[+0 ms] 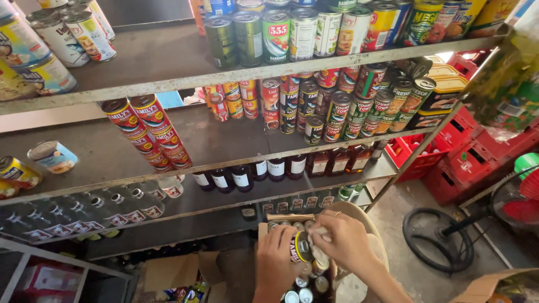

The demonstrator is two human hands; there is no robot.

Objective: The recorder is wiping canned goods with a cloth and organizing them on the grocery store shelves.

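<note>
Head view showed the left hand (276, 253) wrapped shut around a can (301, 247), lifted just above the box (274, 220) of cans. The right hand (343, 238) pinched a small white piece (318, 230) at the can's top. Shelves (168, 76) stood beyond the hands.
</note>
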